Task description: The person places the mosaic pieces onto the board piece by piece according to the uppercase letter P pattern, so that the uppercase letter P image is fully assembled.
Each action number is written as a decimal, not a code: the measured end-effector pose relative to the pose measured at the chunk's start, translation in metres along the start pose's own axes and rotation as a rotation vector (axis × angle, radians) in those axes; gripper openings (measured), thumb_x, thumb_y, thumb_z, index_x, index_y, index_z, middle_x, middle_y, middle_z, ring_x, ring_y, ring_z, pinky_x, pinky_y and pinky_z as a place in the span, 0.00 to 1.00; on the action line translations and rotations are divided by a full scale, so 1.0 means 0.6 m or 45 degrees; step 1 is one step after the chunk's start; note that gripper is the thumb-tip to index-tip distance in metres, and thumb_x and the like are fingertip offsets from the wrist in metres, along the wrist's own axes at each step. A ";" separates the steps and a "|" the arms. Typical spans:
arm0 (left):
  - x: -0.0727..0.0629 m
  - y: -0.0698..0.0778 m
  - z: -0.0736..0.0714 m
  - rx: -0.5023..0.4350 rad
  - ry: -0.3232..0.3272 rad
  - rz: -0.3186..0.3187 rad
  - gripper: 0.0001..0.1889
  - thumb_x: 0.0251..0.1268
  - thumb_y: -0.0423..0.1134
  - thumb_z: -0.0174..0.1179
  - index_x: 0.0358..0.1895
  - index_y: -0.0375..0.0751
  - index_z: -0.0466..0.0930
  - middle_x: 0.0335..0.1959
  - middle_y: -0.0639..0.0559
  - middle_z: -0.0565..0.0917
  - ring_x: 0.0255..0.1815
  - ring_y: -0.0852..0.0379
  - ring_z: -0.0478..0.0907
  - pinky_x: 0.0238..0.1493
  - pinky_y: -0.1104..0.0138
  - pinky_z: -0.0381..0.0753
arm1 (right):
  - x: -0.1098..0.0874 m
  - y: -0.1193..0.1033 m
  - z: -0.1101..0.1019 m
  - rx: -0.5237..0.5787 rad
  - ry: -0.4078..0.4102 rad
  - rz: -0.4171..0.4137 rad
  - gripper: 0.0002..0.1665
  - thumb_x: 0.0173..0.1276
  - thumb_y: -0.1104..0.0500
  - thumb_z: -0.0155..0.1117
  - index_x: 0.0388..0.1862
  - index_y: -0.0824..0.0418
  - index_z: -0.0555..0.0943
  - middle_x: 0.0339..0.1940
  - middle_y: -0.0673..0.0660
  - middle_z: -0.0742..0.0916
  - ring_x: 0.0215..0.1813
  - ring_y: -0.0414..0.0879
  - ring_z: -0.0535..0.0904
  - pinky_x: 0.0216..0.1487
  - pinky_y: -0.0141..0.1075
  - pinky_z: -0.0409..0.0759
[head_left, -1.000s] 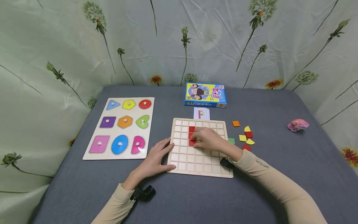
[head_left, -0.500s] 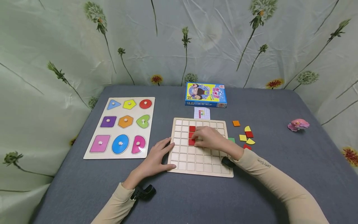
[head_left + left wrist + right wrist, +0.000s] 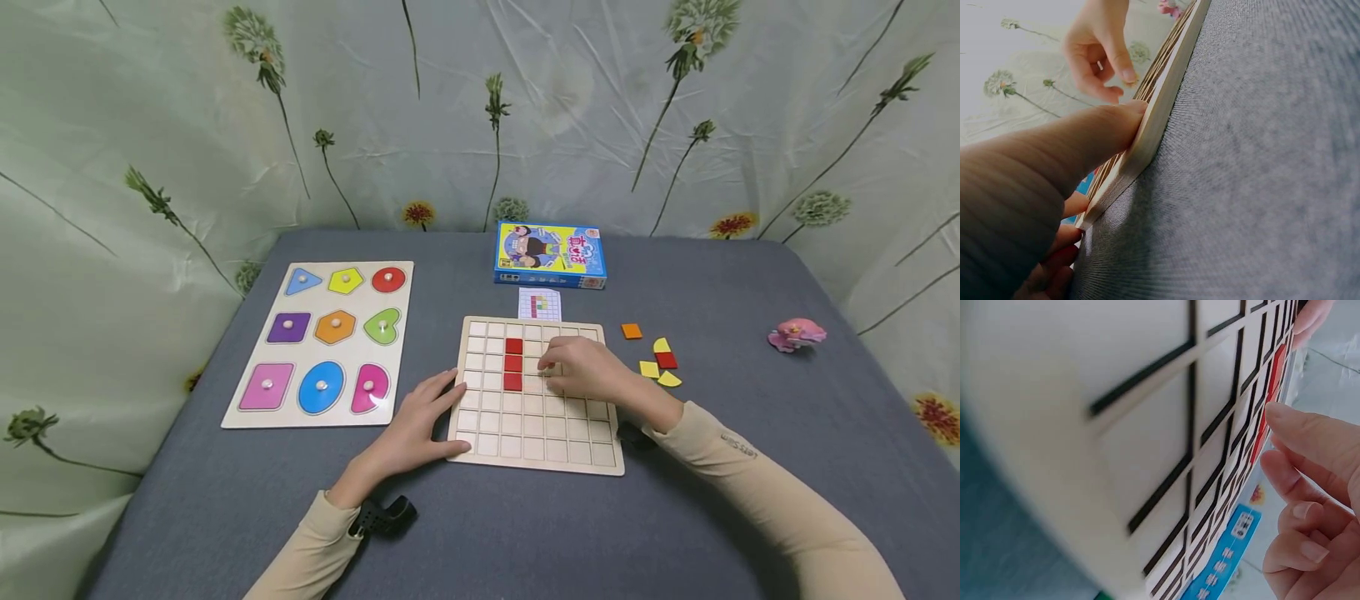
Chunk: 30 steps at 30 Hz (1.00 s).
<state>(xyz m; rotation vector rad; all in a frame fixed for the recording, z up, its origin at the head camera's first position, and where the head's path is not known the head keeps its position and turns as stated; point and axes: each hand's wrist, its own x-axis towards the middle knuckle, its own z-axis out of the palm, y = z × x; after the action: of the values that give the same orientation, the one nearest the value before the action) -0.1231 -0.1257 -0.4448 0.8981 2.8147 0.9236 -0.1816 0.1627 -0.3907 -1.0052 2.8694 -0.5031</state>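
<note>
1. Seeing, in the head view, a wooden board (image 3: 534, 425) flat on the grey table (image 3: 480, 533), with three red squares (image 3: 513, 363) seated in one column of its cells. Lying loose to the right: small red, yellow and orange pieces (image 3: 666, 360).
2. Finding, in the same view, the left hand (image 3: 412, 429) spread at the board's left edge, fingers straight, and the right hand (image 3: 588, 367) just right of the red squares.
3. Judging the board likely light and stiff, best steadied by its rim. Expecting thin, hard, perhaps slippery squares: pinch by opposite edges.
4. Turning to containers: nine knobbed shapes (image 3: 321, 386) fitted in a puzzle board (image 3: 307, 421); a blue-and-yellow box (image 3: 550, 255), apparently closed, contents hidden.
5. Looking from the left wrist: left thumb laid straight on the board's rim, fingertips by its side edge; right hand beyond, thumb and forefinger apart.
6. Looking from the right wrist: thumb and forefinger parted, nothing visible between, other fingers loosely bent. Cannot tell about contact with the cells. Red squares partly hidden behind the thumb.
</note>
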 end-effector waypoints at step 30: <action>0.000 -0.004 0.002 0.007 -0.001 0.008 0.42 0.50 0.52 0.68 0.69 0.39 0.63 0.73 0.41 0.59 0.73 0.40 0.55 0.65 0.40 0.58 | -0.101 0.076 -0.031 -0.022 0.056 0.044 0.09 0.54 0.63 0.70 0.36 0.58 0.86 0.34 0.51 0.86 0.37 0.43 0.81 0.38 0.35 0.78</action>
<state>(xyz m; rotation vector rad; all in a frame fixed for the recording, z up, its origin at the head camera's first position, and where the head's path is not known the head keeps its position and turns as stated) -0.1242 -0.1265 -0.4474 0.9087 2.8170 0.9161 -0.1643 0.2388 -0.3911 -0.9577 2.9291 -0.5050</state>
